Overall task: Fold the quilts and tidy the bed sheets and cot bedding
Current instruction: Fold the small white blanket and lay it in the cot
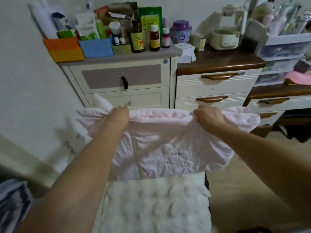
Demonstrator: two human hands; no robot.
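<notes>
Head view: left hand (120,116) and right hand (208,117) grip pink quilt (168,152).

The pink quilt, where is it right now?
In the head view's centre, the pink quilt hangs between the left hand and right hand, above white bedding.

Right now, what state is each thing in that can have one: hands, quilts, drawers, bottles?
left hand: grips the pink quilt's top edge
right hand: grips the same edge
pink quilt: held up, bunched and hanging, not yet folded flat
white quilt: lying below it
grey-front drawer: closed
wood-handled drawers: closed
brown bottles: upright, capped
</notes>
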